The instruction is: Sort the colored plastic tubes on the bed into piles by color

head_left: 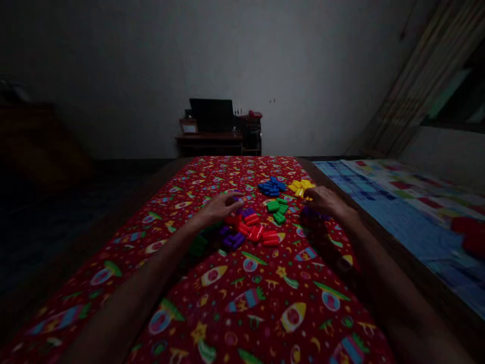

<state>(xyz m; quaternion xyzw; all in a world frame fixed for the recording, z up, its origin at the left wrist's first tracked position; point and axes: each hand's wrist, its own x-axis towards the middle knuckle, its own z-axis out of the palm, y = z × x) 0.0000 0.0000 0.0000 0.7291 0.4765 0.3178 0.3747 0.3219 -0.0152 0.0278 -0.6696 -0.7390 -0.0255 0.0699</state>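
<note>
My left hand [222,207] is over the left side of a cluster of toy blocks, thumb and fingers apart. Purple shows between its fingertips, but whether I touch that piece is unclear. Red blocks [256,233] and purple blocks [232,238] lie just below and right of this hand. Dark green blocks [198,245] sit in the shadow under my left wrist. My right hand [324,199] is bent, fingers curled together beside the yellow blocks [300,187]; anything in them is hidden. Beneath it, more purple blocks [313,212] rest in shadow.
Blue blocks [272,186] and bright green blocks [278,209] lie between my hands. Everything rests on a red patterned cloth [261,313]. Beyond stands a low desk [210,136] with a dark screen [212,115]. At right a blue checked cloth [382,217] covers the floor.
</note>
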